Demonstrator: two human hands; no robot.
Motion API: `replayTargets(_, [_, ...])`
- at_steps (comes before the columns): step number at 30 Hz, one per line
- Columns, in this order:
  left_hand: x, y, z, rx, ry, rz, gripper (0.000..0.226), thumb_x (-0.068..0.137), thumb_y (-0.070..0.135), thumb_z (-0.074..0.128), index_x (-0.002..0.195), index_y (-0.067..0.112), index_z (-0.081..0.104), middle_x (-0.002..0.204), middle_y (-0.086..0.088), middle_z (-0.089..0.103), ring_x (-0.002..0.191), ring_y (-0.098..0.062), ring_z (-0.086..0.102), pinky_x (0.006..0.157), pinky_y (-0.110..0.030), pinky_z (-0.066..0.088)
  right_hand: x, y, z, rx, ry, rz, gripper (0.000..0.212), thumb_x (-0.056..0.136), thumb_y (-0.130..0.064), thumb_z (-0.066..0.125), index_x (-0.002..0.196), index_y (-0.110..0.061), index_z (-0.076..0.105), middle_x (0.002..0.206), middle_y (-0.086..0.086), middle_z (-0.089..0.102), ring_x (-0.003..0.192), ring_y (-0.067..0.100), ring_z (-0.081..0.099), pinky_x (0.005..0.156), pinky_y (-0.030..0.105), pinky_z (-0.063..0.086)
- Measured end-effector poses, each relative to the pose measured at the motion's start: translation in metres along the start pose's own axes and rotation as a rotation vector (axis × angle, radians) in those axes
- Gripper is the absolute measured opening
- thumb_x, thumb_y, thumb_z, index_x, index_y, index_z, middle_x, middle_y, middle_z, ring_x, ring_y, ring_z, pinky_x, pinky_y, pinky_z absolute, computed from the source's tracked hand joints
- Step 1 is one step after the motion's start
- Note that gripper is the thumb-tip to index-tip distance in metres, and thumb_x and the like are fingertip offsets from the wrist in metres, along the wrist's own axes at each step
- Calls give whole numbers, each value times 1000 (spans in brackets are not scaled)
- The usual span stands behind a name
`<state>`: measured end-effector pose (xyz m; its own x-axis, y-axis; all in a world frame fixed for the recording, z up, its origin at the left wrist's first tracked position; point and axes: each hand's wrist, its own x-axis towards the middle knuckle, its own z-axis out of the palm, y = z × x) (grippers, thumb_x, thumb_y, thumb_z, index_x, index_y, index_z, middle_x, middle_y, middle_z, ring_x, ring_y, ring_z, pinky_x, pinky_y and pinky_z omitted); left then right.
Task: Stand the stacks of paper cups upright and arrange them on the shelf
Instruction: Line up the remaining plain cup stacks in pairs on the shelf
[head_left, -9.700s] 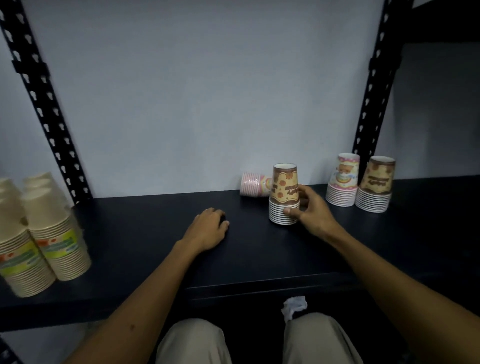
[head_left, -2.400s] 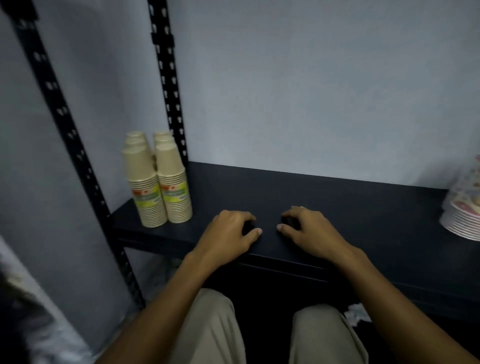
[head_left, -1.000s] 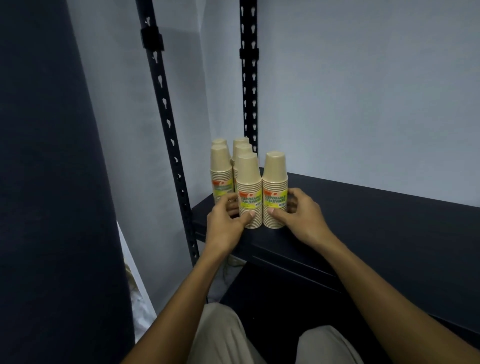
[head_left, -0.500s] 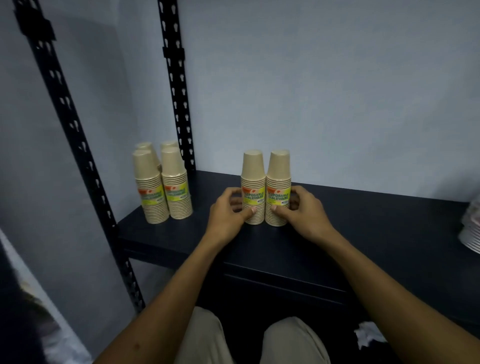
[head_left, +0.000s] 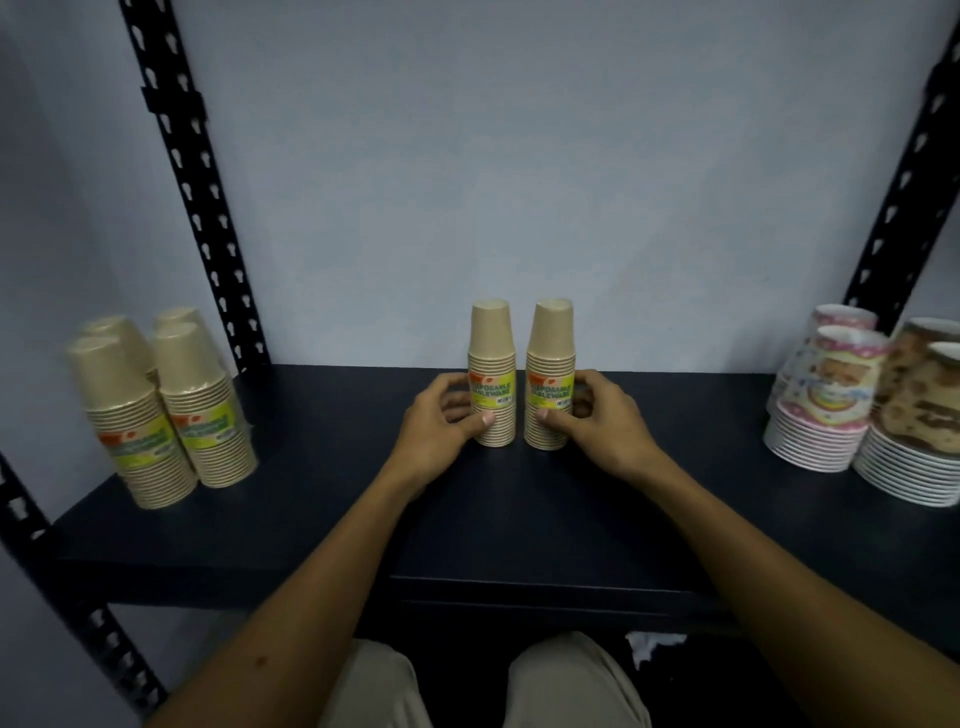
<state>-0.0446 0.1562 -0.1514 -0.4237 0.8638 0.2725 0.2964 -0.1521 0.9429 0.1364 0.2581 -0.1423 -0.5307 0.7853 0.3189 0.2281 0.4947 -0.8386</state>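
Observation:
Two tan cup stacks with yellow-green labels stand upright, side by side, mid-shelf near the back wall. My left hand (head_left: 441, 423) grips the left stack (head_left: 491, 343) low down, and my right hand (head_left: 597, 423) grips the right stack (head_left: 551, 343) the same way. Both stacks rest on the dark shelf board (head_left: 519, 499). Several more tan stacks (head_left: 166, 405) stand upright at the left end. Pink patterned stacks (head_left: 826, 395) and brown patterned stacks (head_left: 919, 415) stand upright at the right end.
Black perforated uprights (head_left: 192, 182) frame the shelf at left and right (head_left: 904, 171) against a pale wall. Bare board lies between the middle pair and each end group. My knees and a scrap of white paper (head_left: 652, 644) show below the shelf edge.
Both hands have slid the two tan stacks rightward from the left group to the shelf's middle. The view has swung right, bringing the patterned stacks into sight.

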Motion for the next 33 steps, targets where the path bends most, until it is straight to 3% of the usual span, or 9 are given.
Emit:
replayTargets(8, [36,-9,13,12,-45,7,44,80,10,74,119,20,55,114,1,65,104,-11,64,89,-28,53,21,14,-8,-10,10,5,51,81,-26,75,126,-17,53,115,-2,66,99,9,65,85,25,53])
replayTargets(17, [78,-25,20,84,11,29,42,81,11,74,120,12,59,113,-1,67,102,-9,63,85,-23,52,55,27,1,43,46,39,49,83,-24,73,127,-19,52,114,0,65,101,12,64,86,26,53])
replayTargets(24, [97,-35,17,43,-36,-2,37,82,12,73,117,16,61,112,2,68,106,-10,64,93,-32,53,70,36,5,73,45,56,52,85,-22,71,132,-17,49,122,3,64,109,13,62,92,30,52])
replayTargets(29, [102,-39,17,73,-18,-9,41,81,13,74,119,13,61,112,0,69,104,-10,65,94,-36,53,68,38,8,48,63,40,55,85,-20,71,134,-19,47,124,-3,61,109,7,60,83,11,46])
replayTargets(33, [103,-39,19,109,-2,5,42,81,15,74,120,12,60,112,0,68,104,-10,64,92,-34,54,70,39,8,34,51,48,61,82,-20,74,136,-19,45,123,-4,61,105,7,61,83,16,48])
